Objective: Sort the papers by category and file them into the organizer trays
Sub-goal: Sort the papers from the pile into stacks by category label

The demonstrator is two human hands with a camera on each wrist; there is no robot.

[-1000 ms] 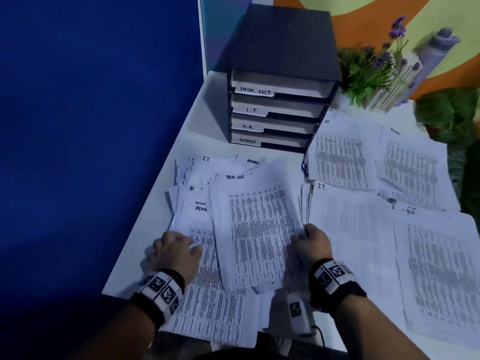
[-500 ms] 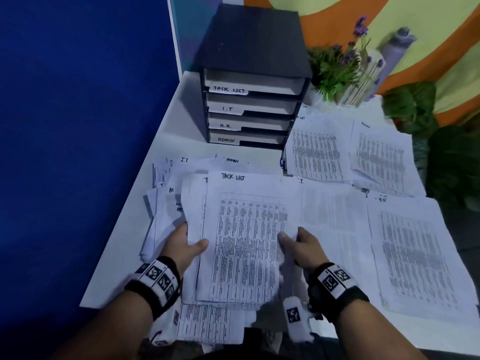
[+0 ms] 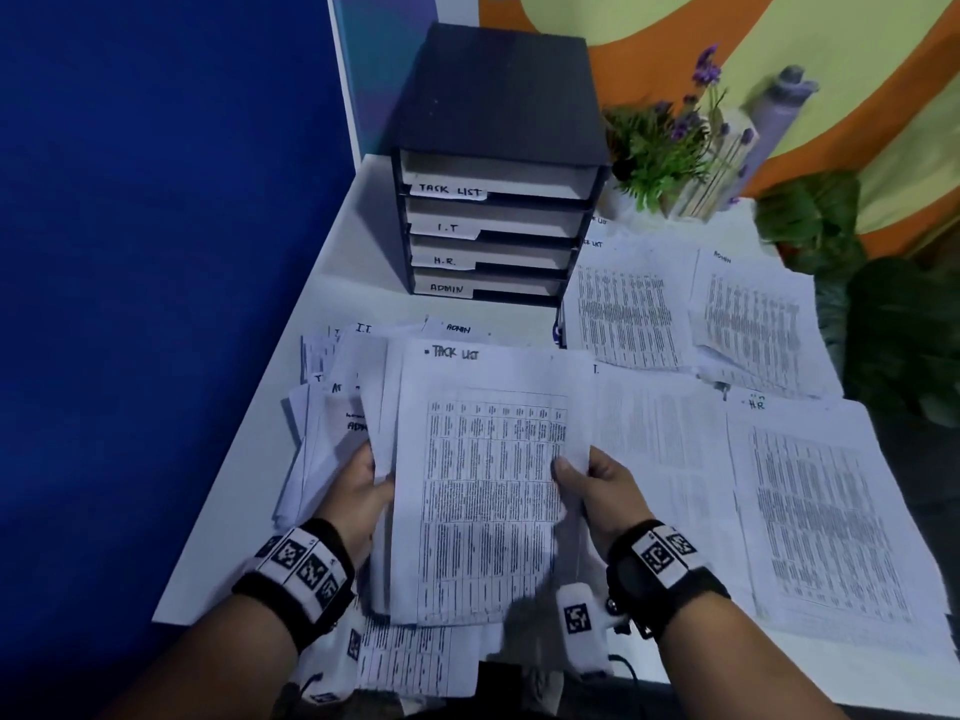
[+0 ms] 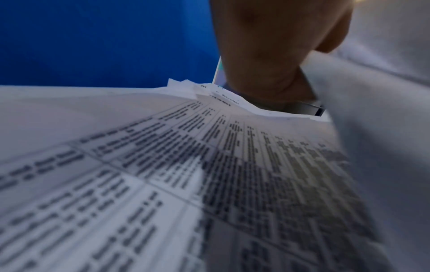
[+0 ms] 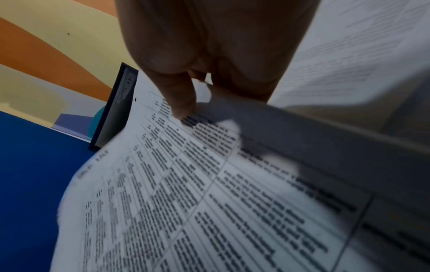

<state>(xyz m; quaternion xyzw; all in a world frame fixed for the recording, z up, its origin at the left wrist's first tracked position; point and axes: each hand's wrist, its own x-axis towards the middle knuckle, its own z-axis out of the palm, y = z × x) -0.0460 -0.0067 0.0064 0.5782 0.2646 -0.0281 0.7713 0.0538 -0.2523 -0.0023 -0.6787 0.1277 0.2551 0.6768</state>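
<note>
Change since one second ago: the TASK LIST bundle (image 3: 483, 491) lay flat on the mixed heap (image 3: 332, 407) with both hands resting at its near corners; now it is lifted clear, near edge raised, held between both hands. Half a second ago it was already rising. Judgement: the pick is complete and the bundle is ready to go either to the TASK LIST tray (image 3: 498, 174) or to the sorted TASK LIST pile (image 3: 628, 309).

Left hand (image 3: 358, 491): thumb on the top face, fingers under the left edge, pinching several sheets; the left wrist view shows the thumb (image 4: 274, 46) pressed against the paper. Right hand (image 3: 602, 485): thumb on the right margin, fingers curled beneath; the right wrist view shows one fingertip (image 5: 184, 108) touching the printed table.

Location: bundle at table centre, above the mixed heap, which spreads toward 9 o'clock. Organizer (image 3: 498, 163) stands at 12 o'clock on the table (image 3: 228, 522); slots read TASK LIST, I.T, H.R., ADMIN from top down.

Orientation: long axis runs 6 to 12 o'clock, header end pointing at 12, toward the organizer. Sheet tilted, slightly bowed.

Sorted piles sit from 1 to 4 o'clock: the ADMIN pile (image 3: 753, 324), the I.T. pile (image 3: 654, 439), the H.R pile (image 3: 826, 517).
</note>
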